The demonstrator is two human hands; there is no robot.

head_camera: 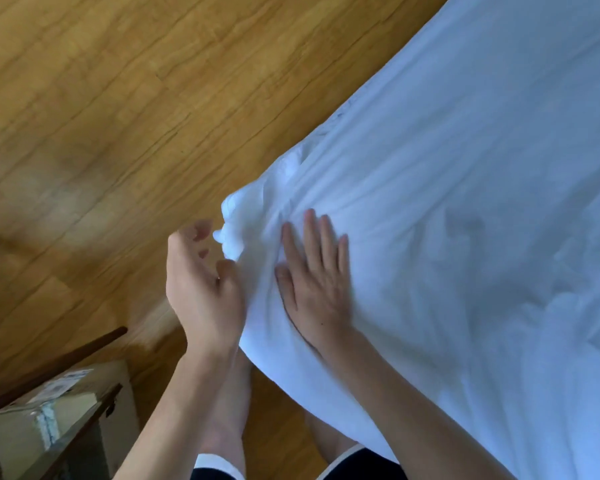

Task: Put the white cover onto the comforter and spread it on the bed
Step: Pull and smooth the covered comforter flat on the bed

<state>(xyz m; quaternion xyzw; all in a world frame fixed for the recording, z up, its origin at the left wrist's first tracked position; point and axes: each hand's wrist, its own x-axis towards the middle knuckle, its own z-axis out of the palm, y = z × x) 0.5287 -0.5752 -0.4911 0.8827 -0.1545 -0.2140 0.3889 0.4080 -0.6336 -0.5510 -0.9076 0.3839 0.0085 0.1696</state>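
Observation:
The white cover [465,202] lies over the bed and fills the right half of the view, creased toward its near corner. At that corner a bright white lump of comforter [232,230] pokes out of the cover. My right hand [314,275] lies flat on the cover just right of the corner, fingers straight. My left hand [201,282] is at the corner's edge with curled fingers, thumb against the fabric; blur hides whether it pinches the cloth.
Wooden floor [118,116] stretches to the left of the bed. A cardboard box [45,410] sits under a dark wooden frame [59,362] at the lower left. My bare legs [229,410] stand beside the bed edge.

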